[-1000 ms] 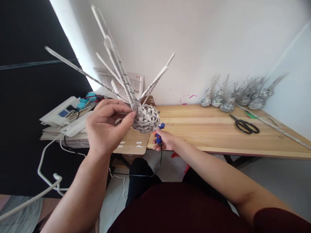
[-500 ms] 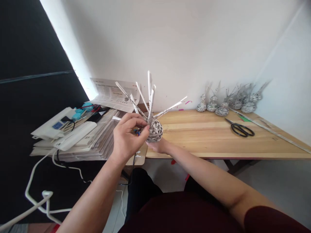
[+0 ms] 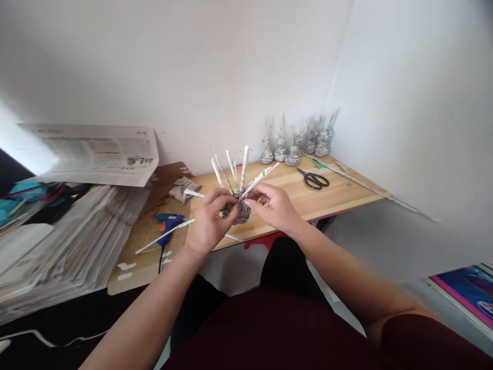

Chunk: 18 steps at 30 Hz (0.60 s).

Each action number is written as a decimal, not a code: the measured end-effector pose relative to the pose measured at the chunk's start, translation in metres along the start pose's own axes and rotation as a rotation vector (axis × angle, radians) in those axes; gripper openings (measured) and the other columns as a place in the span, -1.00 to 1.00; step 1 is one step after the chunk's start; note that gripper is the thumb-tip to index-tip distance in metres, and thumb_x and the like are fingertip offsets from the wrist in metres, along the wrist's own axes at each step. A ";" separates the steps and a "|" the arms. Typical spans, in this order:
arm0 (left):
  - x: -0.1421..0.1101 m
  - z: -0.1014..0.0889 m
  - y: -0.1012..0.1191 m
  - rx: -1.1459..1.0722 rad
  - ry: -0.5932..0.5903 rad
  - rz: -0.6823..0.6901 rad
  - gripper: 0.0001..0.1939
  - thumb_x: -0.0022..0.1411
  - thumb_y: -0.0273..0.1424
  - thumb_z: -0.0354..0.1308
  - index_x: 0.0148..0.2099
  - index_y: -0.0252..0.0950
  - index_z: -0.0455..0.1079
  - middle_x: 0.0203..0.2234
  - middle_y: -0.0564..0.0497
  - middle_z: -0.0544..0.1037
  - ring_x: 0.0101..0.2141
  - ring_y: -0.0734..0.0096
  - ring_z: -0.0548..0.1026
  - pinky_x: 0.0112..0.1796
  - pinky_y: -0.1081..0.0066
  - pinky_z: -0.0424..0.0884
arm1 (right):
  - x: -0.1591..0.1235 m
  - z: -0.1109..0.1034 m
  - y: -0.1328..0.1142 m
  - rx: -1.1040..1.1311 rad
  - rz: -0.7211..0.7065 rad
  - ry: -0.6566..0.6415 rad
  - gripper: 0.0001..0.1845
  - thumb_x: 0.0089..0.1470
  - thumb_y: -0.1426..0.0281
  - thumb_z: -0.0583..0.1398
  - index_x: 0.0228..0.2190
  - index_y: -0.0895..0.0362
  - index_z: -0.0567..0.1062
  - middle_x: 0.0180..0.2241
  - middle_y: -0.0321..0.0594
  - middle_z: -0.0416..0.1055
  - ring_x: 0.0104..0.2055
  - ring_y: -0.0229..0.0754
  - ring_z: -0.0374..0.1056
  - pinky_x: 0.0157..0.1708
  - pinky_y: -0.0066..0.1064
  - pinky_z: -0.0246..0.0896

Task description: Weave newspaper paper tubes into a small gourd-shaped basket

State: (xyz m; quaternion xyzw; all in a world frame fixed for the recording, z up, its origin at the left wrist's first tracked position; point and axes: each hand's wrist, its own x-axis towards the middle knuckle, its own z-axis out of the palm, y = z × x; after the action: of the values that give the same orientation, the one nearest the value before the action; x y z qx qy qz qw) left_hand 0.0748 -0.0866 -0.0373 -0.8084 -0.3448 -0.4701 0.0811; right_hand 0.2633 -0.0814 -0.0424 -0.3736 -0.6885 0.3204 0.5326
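Note:
Between my hands, above the near edge of the wooden table, is a small round woven newspaper basket [image 3: 242, 215]. Several rolled paper tubes [image 3: 244, 169] stick up and fan out from its top. My left hand [image 3: 210, 218] is closed on the basket's left side, its thumb and fingertips pinching near the upper rim. On the other side, my right hand [image 3: 275, 208] has thumb and fingers curled at the base of a tube slanting right [image 3: 260, 180]. A thin paper tube [image 3: 164, 237] reaches out left from behind my left hand.
Black scissors [image 3: 314, 179] lie on the wooden table [image 3: 277, 208], near several finished-looking woven paper pieces [image 3: 292, 154] by the wall. A long thin strip [image 3: 354, 180] overhangs the right edge. Leftward are a blue glue gun [image 3: 169, 226], a cloth glove [image 3: 185, 189] and stacked newspapers [image 3: 88, 241].
The view has turned right. My right hand has come from beneath the basket up to its right side, by the tubes. My left hand still pinches the basket, which now sits lower in view.

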 end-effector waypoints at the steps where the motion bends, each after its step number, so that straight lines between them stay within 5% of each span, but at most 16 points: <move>1: -0.001 0.010 0.001 -0.018 -0.009 0.001 -0.96 0.25 -0.50 0.22 -0.25 -0.28 0.49 -0.24 -0.03 0.53 -0.18 0.39 0.54 -0.12 0.39 0.49 | -0.001 -0.004 0.005 -0.006 0.024 0.001 -0.77 0.05 0.40 0.27 -0.20 0.13 0.58 -0.33 -0.21 0.59 -0.31 -0.20 0.48 -0.37 -0.43 0.31; 7: -0.009 0.065 -0.004 0.005 -0.043 -0.095 -0.91 0.30 -0.41 0.19 -0.21 -0.26 0.52 -0.19 -0.07 0.52 -0.15 0.34 0.53 -0.11 0.35 0.49 | -0.001 -0.020 0.033 -0.042 0.146 -0.020 -0.76 0.08 0.29 0.28 -0.20 0.12 0.54 -0.28 -0.19 0.58 -0.26 -0.16 0.49 -0.21 -0.33 0.38; 10: -0.010 0.079 -0.008 0.039 -0.104 -0.147 -0.88 0.33 -0.37 0.17 -0.19 -0.26 0.52 -0.16 -0.09 0.52 -0.14 0.30 0.54 -0.11 0.33 0.50 | 0.004 -0.022 0.046 -0.103 0.147 0.007 -0.84 0.14 0.31 0.22 -0.27 0.13 0.53 -0.29 -0.19 0.57 -0.26 -0.17 0.47 -0.16 -0.32 0.36; 14: -0.013 0.068 -0.009 0.095 -0.169 -0.076 -0.76 0.34 -0.36 0.16 0.04 -0.25 0.47 0.08 -0.22 0.45 0.04 0.14 0.49 -0.02 0.22 0.49 | 0.011 -0.023 0.059 -0.105 0.162 0.090 -0.85 0.18 0.29 0.19 -0.28 0.10 0.50 -0.29 -0.18 0.55 -0.26 -0.14 0.46 -0.18 -0.30 0.38; 18: -0.034 0.041 -0.012 0.203 -0.197 0.145 -0.60 0.30 -0.46 0.19 0.17 -0.12 0.40 0.24 -0.17 0.38 0.27 0.02 0.29 0.15 0.05 0.35 | 0.018 -0.032 0.061 -0.038 0.274 0.109 -0.85 0.18 0.28 0.20 -0.29 0.10 0.48 -0.38 -0.23 0.50 -0.37 -0.18 0.44 -0.30 -0.33 0.39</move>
State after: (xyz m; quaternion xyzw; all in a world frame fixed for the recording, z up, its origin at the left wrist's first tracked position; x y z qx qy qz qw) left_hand 0.0853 -0.0757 -0.0896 -0.8612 -0.3373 -0.3441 0.1618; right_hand 0.3022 -0.0330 -0.0779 -0.4910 -0.6072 0.3562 0.5132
